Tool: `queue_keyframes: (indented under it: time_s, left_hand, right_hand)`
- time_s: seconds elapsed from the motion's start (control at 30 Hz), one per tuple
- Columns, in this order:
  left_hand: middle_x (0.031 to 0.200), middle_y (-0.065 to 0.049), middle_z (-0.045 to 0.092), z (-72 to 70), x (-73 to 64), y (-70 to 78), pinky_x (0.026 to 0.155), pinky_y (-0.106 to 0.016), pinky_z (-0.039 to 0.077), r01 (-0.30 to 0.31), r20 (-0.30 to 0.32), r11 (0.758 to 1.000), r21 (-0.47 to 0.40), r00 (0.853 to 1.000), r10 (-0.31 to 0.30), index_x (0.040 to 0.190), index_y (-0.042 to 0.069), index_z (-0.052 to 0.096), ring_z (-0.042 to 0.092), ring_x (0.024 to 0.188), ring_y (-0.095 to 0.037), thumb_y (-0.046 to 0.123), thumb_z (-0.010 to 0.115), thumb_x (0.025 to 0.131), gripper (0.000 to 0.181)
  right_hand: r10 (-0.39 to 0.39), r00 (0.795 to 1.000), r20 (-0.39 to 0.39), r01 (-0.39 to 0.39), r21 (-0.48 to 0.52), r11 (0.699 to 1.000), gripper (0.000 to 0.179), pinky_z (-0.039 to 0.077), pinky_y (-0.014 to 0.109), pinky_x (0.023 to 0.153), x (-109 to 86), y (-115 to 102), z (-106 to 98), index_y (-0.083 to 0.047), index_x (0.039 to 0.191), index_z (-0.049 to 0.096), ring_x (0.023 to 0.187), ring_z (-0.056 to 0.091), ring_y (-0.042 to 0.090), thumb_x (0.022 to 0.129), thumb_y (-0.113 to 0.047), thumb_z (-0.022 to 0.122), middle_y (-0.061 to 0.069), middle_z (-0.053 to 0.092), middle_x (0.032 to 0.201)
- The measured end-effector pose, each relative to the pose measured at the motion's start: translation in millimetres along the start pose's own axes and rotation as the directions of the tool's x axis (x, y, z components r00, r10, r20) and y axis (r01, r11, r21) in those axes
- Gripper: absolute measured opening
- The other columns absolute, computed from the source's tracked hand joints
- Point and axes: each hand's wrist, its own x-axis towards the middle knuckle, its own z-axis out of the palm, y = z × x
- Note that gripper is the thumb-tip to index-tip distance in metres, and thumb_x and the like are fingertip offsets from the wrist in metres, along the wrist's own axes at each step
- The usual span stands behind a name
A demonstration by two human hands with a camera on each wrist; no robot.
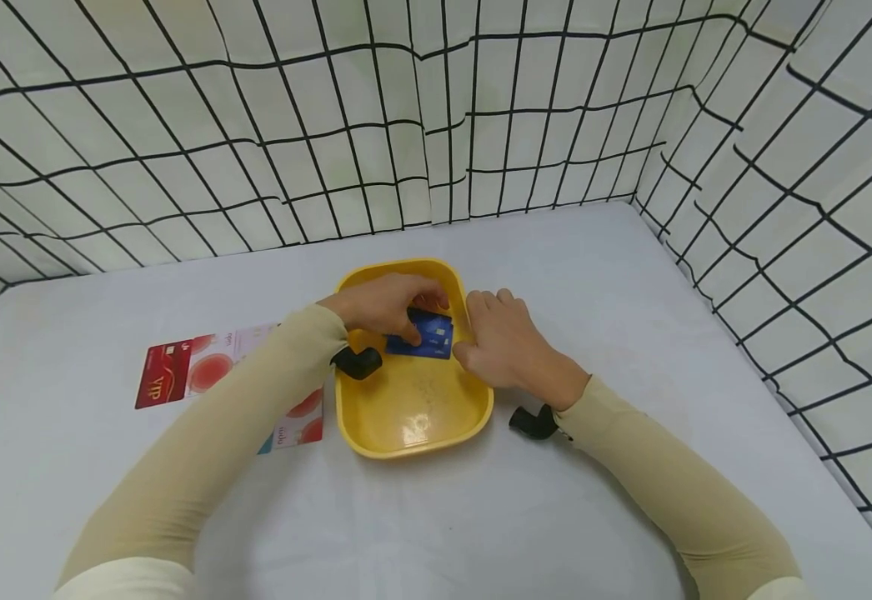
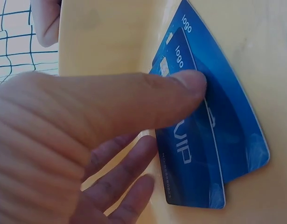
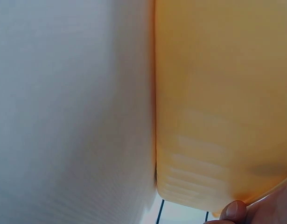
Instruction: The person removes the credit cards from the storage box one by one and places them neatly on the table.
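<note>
A yellow plastic tray (image 1: pixel 413 400) stands on the white table. Inside it my left hand (image 1: pixel 379 302) pinches a blue VIP card (image 2: pixel 192 179), the thumb lying across its printed face and the fingers at its edge. Partly beneath that card is a second blue card (image 2: pixel 241 140), resting in the tray. My right hand (image 1: pixel 507 343) grips the tray's right rim, thumb on the inner side and fingers over the edge. Only a bit of this hand shows in the right wrist view, beside the tray's outer wall (image 3: pixel 199 93).
Left of the tray lie a red VIP card (image 1: pixel 164 372) and pink cards with round red pictures (image 1: pixel 211 372), partly covered by the left sleeve (image 1: pixel 256 400). Black wire grid panels (image 1: pixel 368 125) border the table at the back and right.
</note>
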Motion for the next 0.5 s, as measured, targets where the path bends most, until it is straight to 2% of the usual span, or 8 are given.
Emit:
queue_keyframes:
  time_s: [0.33, 0.5]
  left_hand:
    - [0.138, -0.011, 0.067, 2.5, 0.2, 1.4, 0.118, -0.046, 0.047, 0.017, -0.008, 1.000, 0.015, 1.000, -0.016, 0.133, 0.008, 0.060, 0.061, 0.131, -0.029, 0.007, 0.084, 0.085, 0.053]
    - [0.139, -0.012, 0.067, 2.7, 0.6, 2.7, 0.117, -0.046, 0.047, 0.034, -0.012, 0.999, 0.032, 0.999, -0.033, 0.137, 0.005, 0.058, 0.061, 0.130, -0.030, 0.009, 0.084, 0.085, 0.058]
  right_hand:
    - [-0.008, 1.000, -0.013, 0.008, 0.002, 1.000, 0.028, 0.027, 0.036, 0.076, 0.3, -0.1, -0.2, -0.008, 0.104, 0.048, 0.089, 0.040, 0.028, 0.090, -0.032, 0.053, 0.008, 0.049, 0.090]
    - [-0.011, 1.000, -0.022, 0.011, 0.006, 1.000, 0.028, 0.027, 0.036, 0.076, 0.1, 0.5, 0.5, -0.007, 0.103, 0.048, 0.088, 0.040, 0.028, 0.090, -0.032, 0.054, 0.008, 0.049, 0.090]
